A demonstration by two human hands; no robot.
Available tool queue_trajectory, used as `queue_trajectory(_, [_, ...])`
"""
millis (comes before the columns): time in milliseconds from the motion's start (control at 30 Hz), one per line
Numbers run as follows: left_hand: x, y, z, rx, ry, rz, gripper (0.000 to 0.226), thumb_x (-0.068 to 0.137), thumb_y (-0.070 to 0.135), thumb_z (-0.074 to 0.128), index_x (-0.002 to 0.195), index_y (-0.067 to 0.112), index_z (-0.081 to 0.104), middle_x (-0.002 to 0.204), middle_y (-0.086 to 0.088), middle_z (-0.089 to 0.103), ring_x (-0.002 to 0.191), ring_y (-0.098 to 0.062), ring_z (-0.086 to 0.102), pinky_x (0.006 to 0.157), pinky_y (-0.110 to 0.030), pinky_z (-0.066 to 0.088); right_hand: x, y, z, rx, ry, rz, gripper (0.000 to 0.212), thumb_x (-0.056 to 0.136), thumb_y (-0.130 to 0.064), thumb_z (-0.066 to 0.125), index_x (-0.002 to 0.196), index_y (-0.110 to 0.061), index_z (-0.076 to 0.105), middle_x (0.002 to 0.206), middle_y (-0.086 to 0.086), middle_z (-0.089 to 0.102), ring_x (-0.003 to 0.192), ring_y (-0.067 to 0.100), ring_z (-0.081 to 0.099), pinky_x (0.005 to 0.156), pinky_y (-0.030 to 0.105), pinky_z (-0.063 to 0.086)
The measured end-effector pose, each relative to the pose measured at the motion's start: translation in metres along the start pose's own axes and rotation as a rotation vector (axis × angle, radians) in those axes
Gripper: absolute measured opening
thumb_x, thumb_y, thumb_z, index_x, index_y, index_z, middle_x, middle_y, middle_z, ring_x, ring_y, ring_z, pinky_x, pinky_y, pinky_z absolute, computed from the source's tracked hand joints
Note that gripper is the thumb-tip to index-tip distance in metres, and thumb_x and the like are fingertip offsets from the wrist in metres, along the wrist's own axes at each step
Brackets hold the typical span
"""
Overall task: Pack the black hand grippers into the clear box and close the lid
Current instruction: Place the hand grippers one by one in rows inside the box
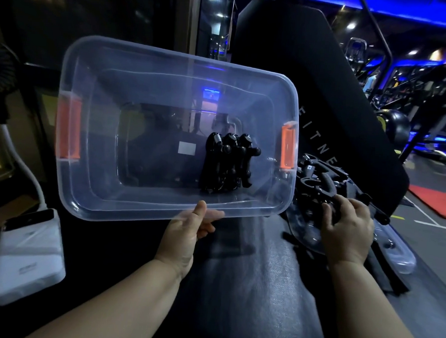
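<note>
Clear plastic: the box (pixel 95 162) is tilted up, with orange latches (pixel 287 149) at both short ends. Left hand (pixel 187 234) pinches the box's near rim, thumb on top. Three packed grippers (pixel 227 164) lie inside at the box's right end. Right of the box, the right hand (pixel 348 227) has fingers curled onto the loose grippers (pixel 319 181), piled on the lid (pixel 403 258).

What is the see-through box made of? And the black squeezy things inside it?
The clear rectangular box looks like smooth, glossy plastic: you see straight through it and lights glint on it. The black hand grippers inside seem shiny hard plastic, with silvery coils on top, probably metal springs.
</note>
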State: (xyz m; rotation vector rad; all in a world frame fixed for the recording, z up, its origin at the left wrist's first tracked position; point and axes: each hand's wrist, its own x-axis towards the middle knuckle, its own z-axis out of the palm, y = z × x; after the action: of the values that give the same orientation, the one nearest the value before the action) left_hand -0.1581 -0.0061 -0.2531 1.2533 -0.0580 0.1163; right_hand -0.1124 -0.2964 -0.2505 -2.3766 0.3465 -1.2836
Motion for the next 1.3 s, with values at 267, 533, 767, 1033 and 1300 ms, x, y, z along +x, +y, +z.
queue_trajectory(267, [0.0, -0.001, 0.0, 0.013, -0.002, -0.006, 0.042, 0.083, 0.048, 0.047, 0.082, 0.016, 0.074, 0.095, 0.0, 0.075, 0.073, -0.007, 0.058, 0.08, -0.029, 0.044, -0.008, -0.017, -0.025, 0.299, 0.173, 0.065, 0.026, 0.086, -0.026, 0.055, 0.102, -0.007, 0.062, 0.113, 0.021, 0.052, 0.108, 0.029, 0.047, 0.093, 0.024, 0.036])
queue_trajectory(533, [0.0, 0.0, 0.0, 0.024, -0.004, -0.005, 0.043, 0.083, 0.048, 0.047, 0.083, 0.015, 0.074, 0.095, 0.0, 0.075, 0.073, -0.008, 0.058, 0.081, -0.029, 0.044, -0.013, -0.036, -0.038, 0.48, 0.256, -0.095, 0.026, 0.087, -0.01, 0.057, 0.107, 0.007, 0.056, 0.115, 0.031, 0.048, 0.111, 0.029, 0.044, 0.096, 0.013, 0.032])
queue_trajectory(767, [0.001, -0.001, -0.001, 0.029, 0.003, -0.005, 0.042, 0.083, 0.048, 0.047, 0.081, 0.016, 0.074, 0.095, 0.0, 0.075, 0.073, -0.008, 0.059, 0.081, -0.029, 0.044, -0.016, -0.045, -0.041, 0.581, 0.23, -0.094, 0.034, 0.09, -0.021, 0.052, 0.113, 0.005, 0.054, 0.114, -0.002, 0.047, 0.105, 0.003, 0.045, 0.089, 0.01, 0.034])
queue_trajectory(1033, [0.001, -0.002, -0.001, 0.022, 0.005, -0.005, 0.041, 0.082, 0.048, 0.048, 0.078, 0.017, 0.074, 0.095, -0.001, 0.074, 0.075, -0.011, 0.058, 0.084, -0.033, 0.044, -0.017, -0.049, -0.039, 0.67, 0.092, 0.01, 0.032, 0.082, -0.038, 0.049, 0.096, -0.01, 0.055, 0.099, 0.009, 0.048, 0.084, -0.015, 0.047, 0.076, 0.002, 0.034])
queue_trajectory(1300, [0.001, -0.002, -0.001, 0.019, -0.001, -0.005, 0.04, 0.082, 0.049, 0.049, 0.078, 0.018, 0.074, 0.096, -0.001, 0.074, 0.075, -0.01, 0.058, 0.084, -0.033, 0.044, -0.018, -0.054, -0.034, 0.643, -0.136, 0.038, 0.031, 0.081, -0.049, 0.051, 0.093, -0.02, 0.052, 0.092, 0.008, 0.052, 0.072, -0.004, 0.048, 0.067, 0.006, 0.037])
